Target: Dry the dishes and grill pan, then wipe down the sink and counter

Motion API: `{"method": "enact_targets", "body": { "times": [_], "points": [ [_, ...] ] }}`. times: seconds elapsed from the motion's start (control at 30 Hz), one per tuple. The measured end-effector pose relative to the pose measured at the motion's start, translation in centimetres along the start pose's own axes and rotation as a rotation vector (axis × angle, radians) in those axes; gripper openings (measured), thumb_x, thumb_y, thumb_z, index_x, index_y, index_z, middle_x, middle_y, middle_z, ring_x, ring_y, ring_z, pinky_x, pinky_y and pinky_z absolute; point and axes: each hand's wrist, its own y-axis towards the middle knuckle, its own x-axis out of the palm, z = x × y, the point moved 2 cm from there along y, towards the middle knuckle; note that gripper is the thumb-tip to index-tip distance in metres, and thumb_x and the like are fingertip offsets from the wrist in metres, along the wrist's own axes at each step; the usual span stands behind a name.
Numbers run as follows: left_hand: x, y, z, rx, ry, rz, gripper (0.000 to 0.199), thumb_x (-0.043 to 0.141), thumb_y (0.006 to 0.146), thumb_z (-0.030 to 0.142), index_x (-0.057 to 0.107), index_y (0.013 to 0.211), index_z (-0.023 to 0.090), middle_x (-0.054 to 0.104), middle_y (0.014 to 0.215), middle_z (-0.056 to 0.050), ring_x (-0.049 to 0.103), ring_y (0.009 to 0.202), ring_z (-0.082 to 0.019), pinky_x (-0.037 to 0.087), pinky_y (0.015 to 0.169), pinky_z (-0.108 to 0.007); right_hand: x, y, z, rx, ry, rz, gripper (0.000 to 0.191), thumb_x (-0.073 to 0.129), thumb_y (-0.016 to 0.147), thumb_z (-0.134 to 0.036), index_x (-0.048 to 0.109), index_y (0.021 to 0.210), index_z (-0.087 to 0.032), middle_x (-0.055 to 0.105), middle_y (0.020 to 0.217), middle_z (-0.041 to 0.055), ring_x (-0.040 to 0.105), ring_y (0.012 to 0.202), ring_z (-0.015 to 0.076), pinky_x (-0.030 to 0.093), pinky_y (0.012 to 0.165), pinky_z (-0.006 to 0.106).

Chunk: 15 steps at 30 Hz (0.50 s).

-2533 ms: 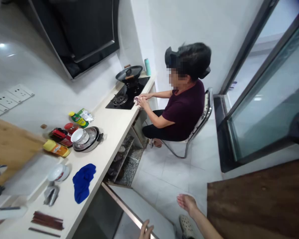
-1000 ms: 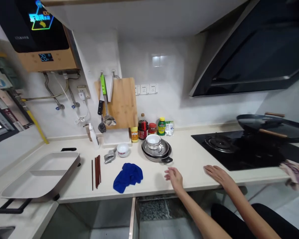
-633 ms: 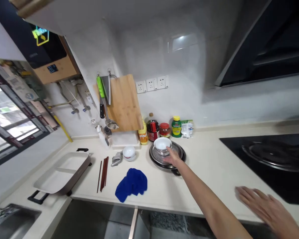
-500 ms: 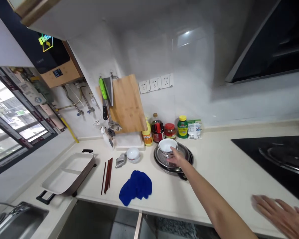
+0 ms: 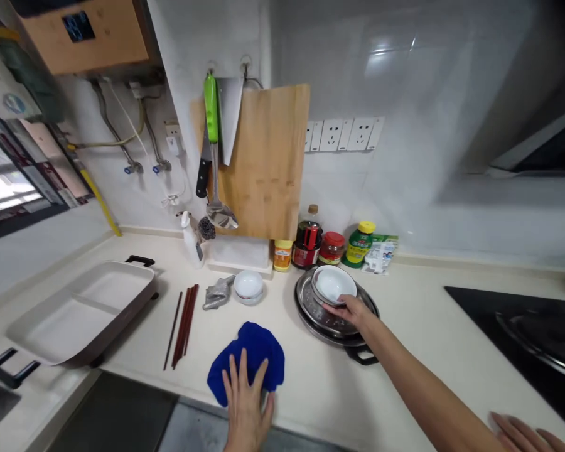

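My right hand (image 5: 351, 309) grips the near-right rim of a white bowl (image 5: 333, 284), thumb at the rim and fingers beneath. The bowl tops a small stack over a round perforated metal tray (image 5: 327, 320), which rests in a dark pan with a black handle (image 5: 362, 358). Whether the stack touches the tray is unclear. My left hand (image 5: 250, 402) is open, fingers spread over a crumpled blue cloth (image 5: 245, 342); I cannot tell whether they press on it. To the left lie several reddish-brown chopsticks (image 5: 186, 323).
White bowls (image 5: 248, 285) stand beside a grey cloth (image 5: 219, 294). At left is a divided electric pan (image 5: 94, 298). Bottles, jars (image 5: 332, 248) and a cutting board (image 5: 273, 163) line the wall. A hob (image 5: 522, 333) is at right. Another person's hand (image 5: 527, 433) appears at lower right.
My left hand has come into view over the blue cloth. My right hand still holds the bowl, now tilted slightly towards me. The view has moved closer and levelled out.
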Motion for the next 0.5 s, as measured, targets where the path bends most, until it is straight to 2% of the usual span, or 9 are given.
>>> {"method": "enact_targets", "body": {
  "times": [0.07,0.1,0.17,0.27,0.37,0.43,0.5],
  "points": [
    [1.6,2.9,-0.3,0.019,0.119,0.028,0.059,0.059,0.083,0.020,0.050,0.139,0.035,0.024,0.161,-0.013,0.013,0.146,-0.049,0.023,0.107,-0.077,-0.5,-0.1,0.4,-0.027,0.014,-0.057,0.018,0.062,0.055,-0.004,0.062,0.071,-0.014,0.064,0.115,0.0202,0.066,0.081,0.0197,0.052,0.070,0.041],
    [2.0,3.8,-0.5,0.025,0.156,0.036,0.058,0.060,0.082,0.020,0.052,0.137,0.035,0.028,0.159,-0.014,0.017,0.145,-0.050,0.023,0.106,-0.078,-0.6,-0.2,0.4,-0.039,0.009,-0.078,0.020,0.062,0.055,-0.005,0.064,0.073,-0.015,0.064,0.115,0.0196,0.066,0.082,0.0204,0.052,0.071,0.041],
    [2.4,4.8,-1.4,0.078,0.191,0.019,0.052,0.060,0.083,0.020,0.057,0.132,0.036,0.039,0.153,-0.014,0.028,0.141,-0.047,0.031,0.106,-0.071,-0.5,-0.7,0.4,-0.066,-0.028,-0.099,0.024,0.064,0.056,-0.006,0.067,0.078,-0.015,0.065,0.115,0.0190,0.066,0.083,0.0213,0.053,0.074,0.042],
    [1.9,6.1,-3.6,0.132,0.228,-0.028,0.044,0.052,0.088,0.015,0.064,0.124,0.037,0.052,0.142,-0.011,0.044,0.133,-0.038,0.045,0.102,-0.055,0.5,-2.3,0.0,-0.093,-0.083,-0.175,0.029,0.067,0.059,-0.010,0.071,0.087,-0.017,0.068,0.113,0.0185,0.066,0.086,0.0230,0.053,0.076,0.044],
    [0.9,7.9,-6.3,0.032,0.280,-0.027,0.041,0.049,0.089,0.013,0.068,0.120,0.032,0.053,0.140,-0.014,0.049,0.128,-0.040,0.051,0.095,-0.052,2.2,-5.0,0.4,-0.047,-0.152,-0.319,0.029,0.070,0.062,-0.016,0.072,0.091,-0.018,0.069,0.110,0.0188,0.066,0.088,0.0254,0.054,0.075,0.046],
    [0.2,9.3,-7.7,-0.063,0.281,-0.013,0.039,0.051,0.088,0.016,0.068,0.119,0.029,0.051,0.140,-0.017,0.047,0.128,-0.043,0.049,0.095,-0.057,3.5,-6.9,1.7,0.019,-0.205,-0.404,0.030,0.071,0.062,-0.019,0.072,0.092,-0.019,0.070,0.106,0.0188,0.067,0.088,0.0269,0.055,0.073,0.047],
    [-0.5,10.3,-8.4,-0.115,0.209,0.016,0.035,0.055,0.087,0.023,0.069,0.119,0.025,0.049,0.141,-0.019,0.043,0.132,-0.046,0.043,0.101,-0.064,4.7,-8.4,3.9,0.090,-0.239,-0.467,0.030,0.071,0.061,-0.020,0.073,0.091,-0.020,0.071,0.102,0.0186,0.068,0.086,0.0281,0.056,0.071,0.047]
  ]
}}
